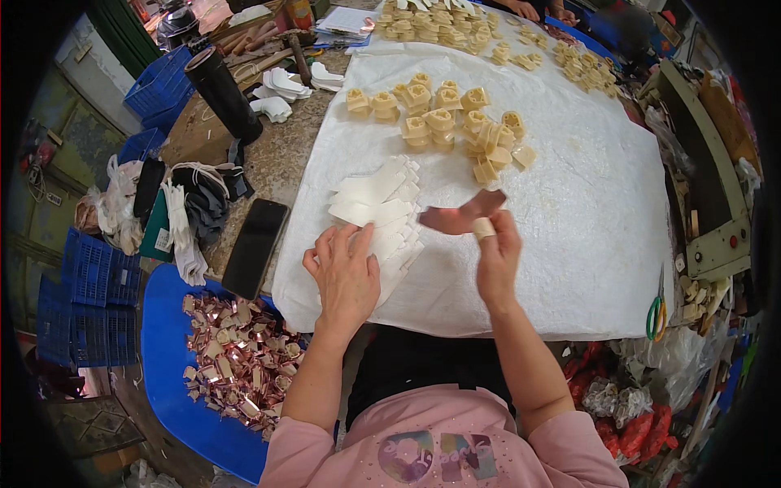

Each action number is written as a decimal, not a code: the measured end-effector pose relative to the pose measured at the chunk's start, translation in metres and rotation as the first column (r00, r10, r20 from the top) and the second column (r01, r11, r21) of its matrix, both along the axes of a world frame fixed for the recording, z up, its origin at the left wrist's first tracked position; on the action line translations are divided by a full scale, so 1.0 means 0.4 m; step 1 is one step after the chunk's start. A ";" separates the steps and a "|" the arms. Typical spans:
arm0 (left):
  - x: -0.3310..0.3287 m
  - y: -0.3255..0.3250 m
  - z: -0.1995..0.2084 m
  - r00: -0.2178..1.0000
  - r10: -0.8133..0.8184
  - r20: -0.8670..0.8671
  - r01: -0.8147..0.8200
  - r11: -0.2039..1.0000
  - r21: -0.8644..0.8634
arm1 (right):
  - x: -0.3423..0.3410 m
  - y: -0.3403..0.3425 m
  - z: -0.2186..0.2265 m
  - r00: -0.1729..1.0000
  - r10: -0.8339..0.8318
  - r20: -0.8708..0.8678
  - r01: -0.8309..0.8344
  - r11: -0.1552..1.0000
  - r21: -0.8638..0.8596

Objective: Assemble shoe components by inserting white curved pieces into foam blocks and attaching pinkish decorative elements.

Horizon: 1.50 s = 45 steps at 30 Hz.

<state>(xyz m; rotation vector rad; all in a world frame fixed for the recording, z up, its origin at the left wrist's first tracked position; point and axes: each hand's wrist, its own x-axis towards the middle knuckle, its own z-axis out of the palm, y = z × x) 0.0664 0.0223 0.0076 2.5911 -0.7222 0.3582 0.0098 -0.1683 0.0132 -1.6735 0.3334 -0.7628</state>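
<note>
A fanned stack of white, curved flat pieces [376, 203] lies on the white-covered table. My left hand [346, 264] rests at its near-left edge, fingers apart and fingertips touching the pieces. Slightly above the table, just right of the stack, my right hand [499, 256] pinches a pinkish-brown curved piece [462, 215] near its right end. A pale wrap covers one fingertip of that hand. Farther back sit several cream-coloured, ring-shaped parts [439, 122] in a loose group.
A black phone [255, 247] and a dark cylinder [223, 93] are on the left worktop. Below it, a blue tub [167, 358] holds many coppery pieces. Green-handled scissors [656, 315] hang at the right edge. More cream parts [439, 28] and another person's hands [561, 11] are at the back.
</note>
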 end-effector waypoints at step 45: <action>-0.158 -0.117 0.014 0.410 -0.750 -0.519 -0.485 0.303 -0.820 | -0.192 -0.143 -0.032 0.989 0.109 -0.104 -0.133 0.954 -0.267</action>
